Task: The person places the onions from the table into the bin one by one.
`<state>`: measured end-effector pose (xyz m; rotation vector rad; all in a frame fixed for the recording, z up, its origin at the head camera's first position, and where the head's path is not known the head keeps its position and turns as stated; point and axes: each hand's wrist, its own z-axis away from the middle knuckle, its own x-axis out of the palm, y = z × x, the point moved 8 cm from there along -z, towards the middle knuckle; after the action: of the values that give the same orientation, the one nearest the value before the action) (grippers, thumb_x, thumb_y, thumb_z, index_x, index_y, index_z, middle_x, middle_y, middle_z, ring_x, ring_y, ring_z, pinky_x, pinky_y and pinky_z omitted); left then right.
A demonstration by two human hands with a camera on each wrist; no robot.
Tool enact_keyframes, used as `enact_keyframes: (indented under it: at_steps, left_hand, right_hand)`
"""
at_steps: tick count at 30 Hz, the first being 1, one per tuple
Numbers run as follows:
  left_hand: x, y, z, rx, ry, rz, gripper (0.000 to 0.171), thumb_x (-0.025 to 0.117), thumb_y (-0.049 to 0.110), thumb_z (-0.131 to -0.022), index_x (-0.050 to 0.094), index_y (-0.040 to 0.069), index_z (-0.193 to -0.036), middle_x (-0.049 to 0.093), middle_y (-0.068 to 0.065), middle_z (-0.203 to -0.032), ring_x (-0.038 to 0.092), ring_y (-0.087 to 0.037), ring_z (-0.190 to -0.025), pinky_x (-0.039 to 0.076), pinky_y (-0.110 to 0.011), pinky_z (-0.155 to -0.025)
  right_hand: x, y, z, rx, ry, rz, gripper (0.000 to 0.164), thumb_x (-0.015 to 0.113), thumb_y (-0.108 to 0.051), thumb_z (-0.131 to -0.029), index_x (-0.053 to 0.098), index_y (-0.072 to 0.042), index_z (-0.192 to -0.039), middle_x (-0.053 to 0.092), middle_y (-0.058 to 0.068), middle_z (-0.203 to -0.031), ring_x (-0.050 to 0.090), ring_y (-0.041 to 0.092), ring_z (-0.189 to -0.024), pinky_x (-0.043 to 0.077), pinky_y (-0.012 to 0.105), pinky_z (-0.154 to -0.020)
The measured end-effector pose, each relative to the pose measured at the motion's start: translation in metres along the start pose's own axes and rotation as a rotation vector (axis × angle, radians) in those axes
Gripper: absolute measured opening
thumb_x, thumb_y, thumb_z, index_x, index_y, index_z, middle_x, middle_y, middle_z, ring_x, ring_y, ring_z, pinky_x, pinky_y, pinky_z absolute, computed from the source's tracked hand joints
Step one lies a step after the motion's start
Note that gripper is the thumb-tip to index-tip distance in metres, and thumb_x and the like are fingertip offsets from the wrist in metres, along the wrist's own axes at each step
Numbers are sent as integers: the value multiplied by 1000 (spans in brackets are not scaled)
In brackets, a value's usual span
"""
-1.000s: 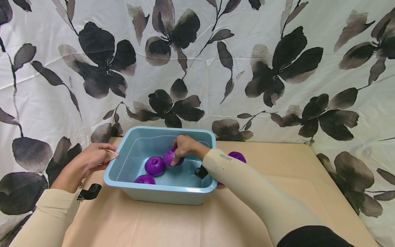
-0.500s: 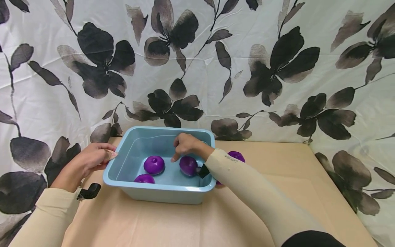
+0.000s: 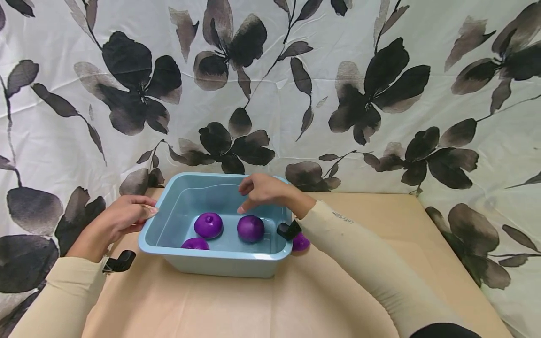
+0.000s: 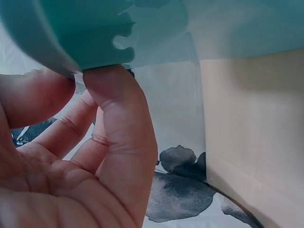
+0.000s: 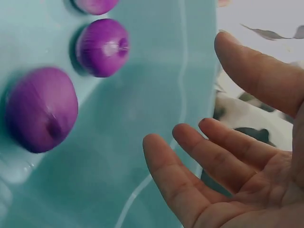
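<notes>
Purple and glossy, a round onion-like vegetable [image 3: 251, 229] sits on the floor of a light blue rectangular plastic tub [image 3: 209, 256], below the fingers of the right hand [image 3: 267, 190] and apart from them. Those fingers hold nothing: they are loosely bent and spread, the thumb standing well away from the others, and the hand hangs over the right part of the tub. Toward the left hand from the right fingertips, a second purple vegetable [image 3: 208, 225] lies with its stubby tip upward, and nearer to the person a third purple vegetable [image 3: 196, 243] is half hidden by the tub's front wall. From where I stand, the left hand [image 3: 127, 217] has the tub's left rim pinched between thumb and forefinger. Outside the tub, on the wrist side of the right fingers, a fourth purple vegetable [image 3: 300, 242] peeks out beside the right wall, partly covered by the forearm. One small black device [image 3: 289, 230] juts from the right wrist and another black device [image 3: 119, 262] from the left, by the cuffs of cream sleeves [image 3: 359, 267]. Beneath everything spreads a tan work surface [image 3: 236, 305]; beyond the fingers hangs white fabric printed with dark grey flowers [image 3: 276, 117].
</notes>
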<state>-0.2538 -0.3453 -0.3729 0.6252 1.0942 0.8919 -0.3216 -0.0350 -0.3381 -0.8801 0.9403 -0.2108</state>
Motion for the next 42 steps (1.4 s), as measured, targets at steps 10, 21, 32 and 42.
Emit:
enact_keyframes:
  at_steps: [10, 21, 32, 42]
  left_hand:
    - [-2, -4, 1, -1, -1, 10, 40, 59, 11, -102, 52, -11, -135, 59, 8, -79, 61, -6, -74, 58, -26, -67]
    - [-6, -9, 6, -1, 11, -15, 40, 56, 10, -103, 51, -12, -136, 60, 6, -82, 59, -7, -76, 57, -27, -67]
    - [1, -6, 3, 4, 7, -2, 41, 57, 11, -102, 52, -11, -136, 61, 7, -81, 59, -7, -75, 57, -27, -67]
    - [2, -1, 1, 7, 7, -14, 41, 57, 11, -102, 51, -11, -137, 61, 7, -82, 59, -7, -76, 57, -28, -67]
  right_hand:
    - [-48, 24, 53, -86, 51, -88, 70, 88, -16, -82, 57, -5, -144, 63, 16, -146, 65, 34, -129, 53, 47, -108]
    - [-73, 125, 84, -150, 206, -212, 58, 81, -9, -88, 59, -1, -140, 66, 20, -139, 65, 40, -127, 57, 43, -103]
    - [-64, 234, 82, -15, 414, -213, 84, 88, -13, -81, 46, -8, -153, 53, 28, -149, 44, 49, -142, 41, 63, -115]
    - [-40, 269, 66, 9, 385, -155, 104, 95, -9, -69, 39, -6, -157, 53, 30, -145, 50, 48, -133, 45, 59, -109]
